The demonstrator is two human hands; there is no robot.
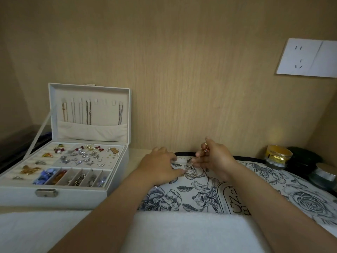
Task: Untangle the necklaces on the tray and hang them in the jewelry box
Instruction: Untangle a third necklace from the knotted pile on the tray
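Observation:
A round tray (259,181) printed with blue-grey flowers lies in front of me. At its far edge a thin tangled necklace (190,168) stretches between my hands. My left hand (160,167) pinches the chain low, just above the tray. My right hand (212,158) is raised a little and pinches the other end, with a small reddish pendant (207,148) at its fingertips. A white jewelry box (60,197) stands open at the left. Several necklaces (88,112) hang from hooks inside its lid.
The box's lower trays hold earrings, beads and brooches. Jars, one with a gold lid (278,156), stand at the right by the wooden wall. A wall socket (306,58) is at upper right. White cloth (182,232) covers the near edge.

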